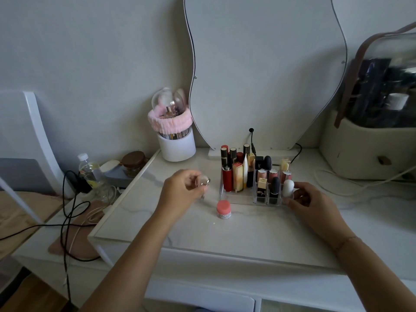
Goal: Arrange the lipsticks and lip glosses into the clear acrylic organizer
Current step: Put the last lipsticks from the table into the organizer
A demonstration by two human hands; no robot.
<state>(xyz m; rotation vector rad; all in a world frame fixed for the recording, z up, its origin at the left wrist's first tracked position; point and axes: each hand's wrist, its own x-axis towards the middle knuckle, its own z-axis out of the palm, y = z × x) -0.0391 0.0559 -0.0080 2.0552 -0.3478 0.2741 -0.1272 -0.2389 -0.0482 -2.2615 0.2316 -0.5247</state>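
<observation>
The clear acrylic organizer point(234, 198) stands on the marble-look dressing table, filled with several upright lipsticks and lip glosses, red, gold and black. My left hand point(180, 190) hovers to its left, fingers closed on a small clear, pinkish lip gloss point(203, 180) lifted off the table. My right hand point(308, 200) rests against the organizer's front right corner, fingers touching its wall beside a white-capped tube point(288, 188). A small jar with a coral lid point(223, 209) stands on the table just in front of the organizer.
A white brush holder with a pink headband point(176, 136) stands at the back left beside a wavy mirror point(265, 64). A cream cosmetic case point(371, 140) sits at the right. Black cables point(67, 224), a bottle point(89, 170) and a brown-lidded jar point(135, 162) lie off the table's left edge.
</observation>
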